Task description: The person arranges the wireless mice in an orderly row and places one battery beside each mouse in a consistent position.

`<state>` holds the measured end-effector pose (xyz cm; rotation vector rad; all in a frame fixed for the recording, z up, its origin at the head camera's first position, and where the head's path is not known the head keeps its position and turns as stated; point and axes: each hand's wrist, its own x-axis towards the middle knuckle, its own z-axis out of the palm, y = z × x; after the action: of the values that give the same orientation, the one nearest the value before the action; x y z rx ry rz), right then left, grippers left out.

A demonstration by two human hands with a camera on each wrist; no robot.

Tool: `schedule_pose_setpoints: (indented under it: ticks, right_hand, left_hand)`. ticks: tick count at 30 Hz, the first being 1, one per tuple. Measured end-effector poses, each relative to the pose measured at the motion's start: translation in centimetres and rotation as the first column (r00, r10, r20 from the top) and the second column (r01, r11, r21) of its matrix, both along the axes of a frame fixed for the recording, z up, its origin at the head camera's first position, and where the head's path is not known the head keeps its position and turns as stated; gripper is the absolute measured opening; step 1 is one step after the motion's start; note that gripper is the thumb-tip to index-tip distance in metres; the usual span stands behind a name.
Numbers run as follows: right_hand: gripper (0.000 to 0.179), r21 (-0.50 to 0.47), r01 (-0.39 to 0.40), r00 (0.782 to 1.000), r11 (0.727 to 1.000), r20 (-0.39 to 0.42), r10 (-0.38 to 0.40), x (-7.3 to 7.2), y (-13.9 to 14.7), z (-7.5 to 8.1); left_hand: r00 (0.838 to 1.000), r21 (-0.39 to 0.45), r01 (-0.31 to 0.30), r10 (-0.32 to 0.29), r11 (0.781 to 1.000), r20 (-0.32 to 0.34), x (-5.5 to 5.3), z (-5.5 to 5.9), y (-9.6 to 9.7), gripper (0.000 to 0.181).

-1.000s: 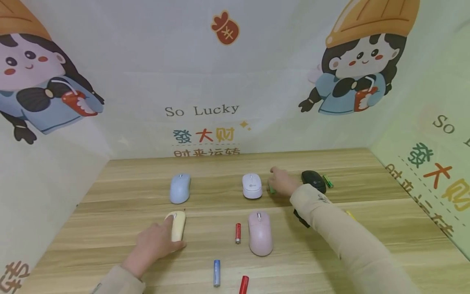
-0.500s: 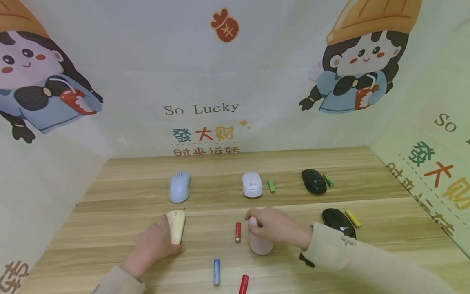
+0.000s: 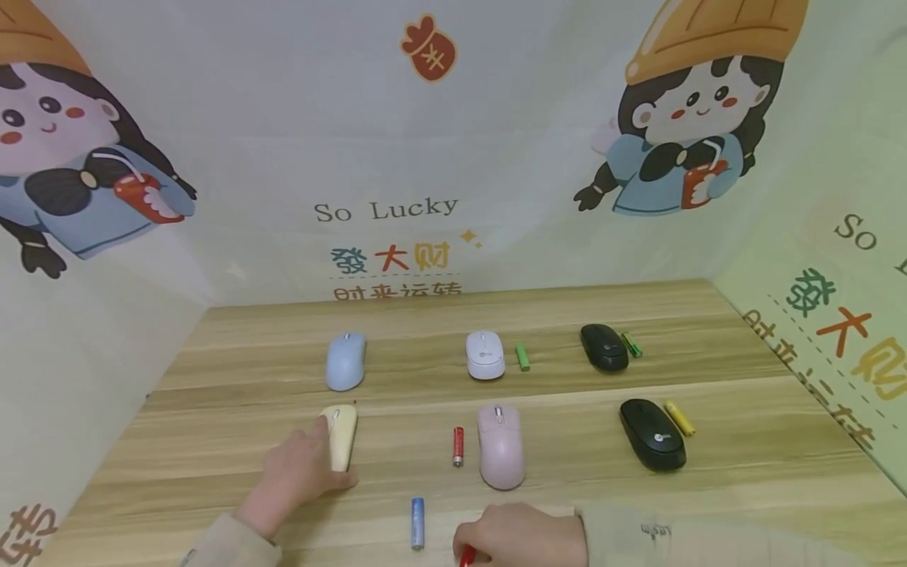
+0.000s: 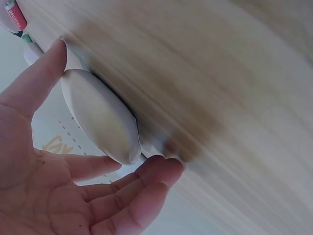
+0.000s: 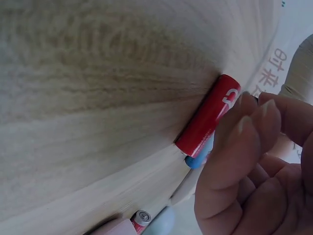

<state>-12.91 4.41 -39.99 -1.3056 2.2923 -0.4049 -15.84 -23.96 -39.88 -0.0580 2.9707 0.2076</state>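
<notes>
My left hand rests around a pale yellow computer mouse on the table. In the left wrist view the thumb lies at one end of the mouse and curled fingers at the other. At the table's near edge my right hand is over a red battery, which lies on the wood. Loosely bent fingertips overlap the battery's side in the right wrist view. A blue battery lies just left of that hand, and a pink mouse sits behind it.
Another red battery lies left of the pink mouse. Farther back are a light blue mouse, a white mouse with a green battery, and black mice on the right with a yellow battery and a dark green battery.
My right hand has moved from the green battery by the white mouse, over the pink mouse, toward me to the near red battery. My left hand has stayed at the yellow mouse.
</notes>
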Motion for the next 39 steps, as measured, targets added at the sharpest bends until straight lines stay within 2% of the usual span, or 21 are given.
schedule_pose_setpoints:
  ticks: [5,9,12,16,19,25,39]
  right_hand:
    - [0.012,0.051,0.020,0.999,0.998,-0.035,-0.019,0.2,-0.4,0.0]
    - [0.010,0.056,0.054,0.998,0.997,-0.029,-0.053,0.3,-0.7,-0.3]
    - [0.007,0.021,0.058,0.998,0.998,-0.010,-0.057,0.3,-0.7,-0.6]
    - [0.009,-0.014,0.104,0.994,0.995,0.045,-0.103,0.1,-0.7,-0.9]
    - [0.006,-0.008,0.149,0.986,0.989,0.080,-0.147,0.1,-0.8,-1.0]
    - [0.006,0.019,0.192,0.977,0.981,0.091,-0.193,0.1,-1.0,-0.8]
    - [0.009,-0.006,0.189,0.973,0.982,0.139,-0.186,-0.1,-1.0,-1.2]
  left_hand:
    - [1.000,-0.003,0.007,-0.007,1.000,-0.008,-0.1,-0.1,0.0,0.104]
    - [1.000,-0.007,0.010,-0.010,1.000,-0.007,-0.1,-0.1,0.0,0.104]
    - [1.000,-0.014,0.008,-0.008,1.000,-0.003,0.0,0.0,0.0,0.104]
    - [1.000,-0.022,0.006,-0.006,1.000,0.000,-0.1,0.0,0.0,0.104]
    - [1.000,-0.022,0.009,-0.009,1.000,0.000,-0.1,0.0,0.0,0.104]
    - [1.000,-0.023,0.013,-0.013,1.000,-0.003,-0.1,0.0,0.0,0.104]
    - [1.000,-0.048,0.017,-0.017,0.999,0.012,-0.1,-0.1,0.0,0.105]
